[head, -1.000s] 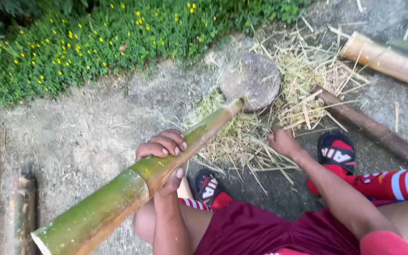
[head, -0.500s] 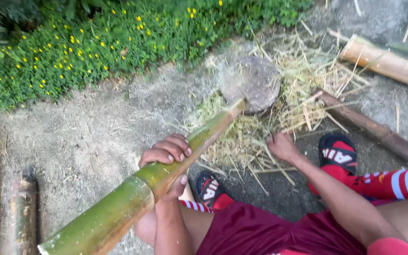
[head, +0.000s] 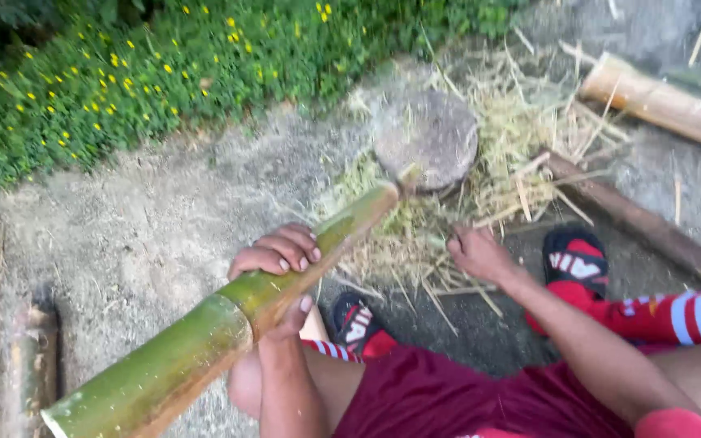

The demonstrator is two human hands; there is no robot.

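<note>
My left hand (head: 279,264) grips a long green bamboo pole (head: 204,332) near its middle. The pole slants from the lower left up to a round wooden chopping block (head: 425,138), where its far end rests. My right hand (head: 478,253) reaches down into a heap of pale bamboo shavings (head: 415,235) just below the block, fingers curled on the strips; whether it holds any I cannot tell. I sit low with red shorts and red sandals (head: 575,261) showing.
A thick pale bamboo section (head: 659,101) lies at the upper right and a dark pole (head: 634,215) runs across the right. Green plants with yellow flowers (head: 123,73) border the concrete ground. Old logs (head: 30,357) lie at the left edge.
The view has drifted slightly; the pole's far end sits a little lower against the block. My right hand has stayed in the shavings.
</note>
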